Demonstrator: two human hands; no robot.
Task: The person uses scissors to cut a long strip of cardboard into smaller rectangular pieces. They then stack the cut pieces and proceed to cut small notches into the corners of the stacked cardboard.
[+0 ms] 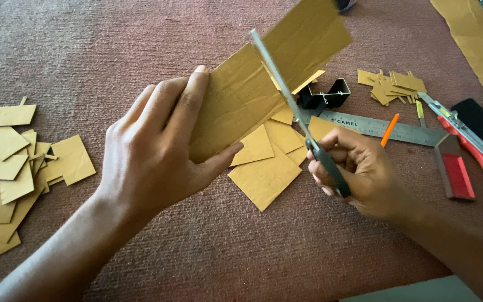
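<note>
Cutting step in hand, by the look of it: a strip of tan card [252, 95] held up off the carpet, centre of the scene, tilting away to the far right. Left hand [152, 151] pinching the strip's near-left end, fingers flat over the top face, thumb tucked beneath. Right hand [359, 173] closed round the dark handles of the scissors [297, 112], grey blades running up across the strip's face. Whether the blades bite an edge or merely cross in front, hard to tell. Next move, as a guess: a straight line across the strip, steady tension from the pinch, the offcut free to drop.

Card matte, slightly creased, thin enough to bend. Below the hands, several cut squares [266, 165] overlapping on the carpet. At the left, a loose heap of pieces [12, 162], some with small tabs. Far right, a smaller pile of scraps [389, 86]. Beside it a black box-section piece [325, 95], hollow and angular. Steel ruler [387, 128] lying flat, an orange pencil [389, 130] across it. Further right, a red-and-grey knife [465, 137] and a red-faced block [454, 168]. Carpet [225, 251] reddish-brown, short coarse pile.
</note>
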